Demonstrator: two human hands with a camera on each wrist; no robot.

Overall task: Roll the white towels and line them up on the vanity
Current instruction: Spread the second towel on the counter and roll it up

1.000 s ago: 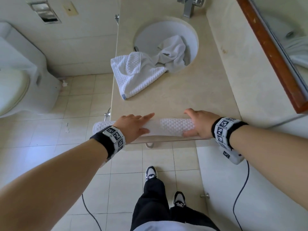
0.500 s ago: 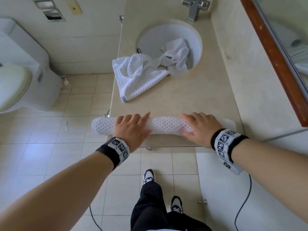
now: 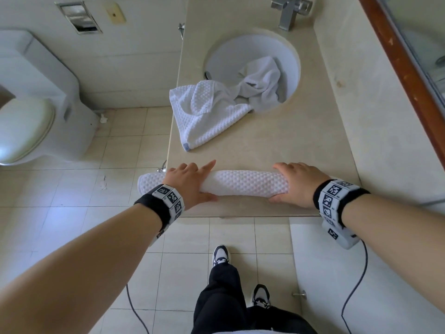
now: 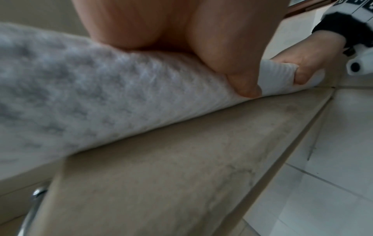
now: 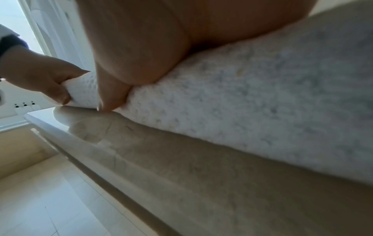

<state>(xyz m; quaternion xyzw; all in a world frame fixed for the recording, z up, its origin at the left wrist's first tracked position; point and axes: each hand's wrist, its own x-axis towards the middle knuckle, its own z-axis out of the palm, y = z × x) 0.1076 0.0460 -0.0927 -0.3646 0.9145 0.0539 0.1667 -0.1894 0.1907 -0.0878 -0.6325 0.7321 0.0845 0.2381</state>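
A rolled white waffle towel [image 3: 243,184] lies crosswise near the front of the beige vanity [image 3: 277,145]. Its left end [image 3: 149,184] sticks out past the vanity's left edge. My left hand [image 3: 190,184] grips the roll's left part, fingers over the top and thumb [image 4: 242,83] on the near side. My right hand [image 3: 298,184] grips the right end in the same way, its thumb [image 5: 109,99] down at the counter. A loose waffle towel [image 3: 207,116] lies crumpled at the sink's left. A second white towel [image 3: 262,83] is bunched inside the sink.
The round white sink [image 3: 240,47] and a metal faucet [image 3: 289,10] are at the back of the vanity. A wood-framed mirror [image 3: 404,68] runs along the right wall. A toilet [image 3: 29,104] stands at the left over the tiled floor. Bare counter lies between roll and sink.
The roll and both hands have moved a little away from the front edge, towards the sink. The roll looks thicker, and the flat strip at its right end no longer shows.
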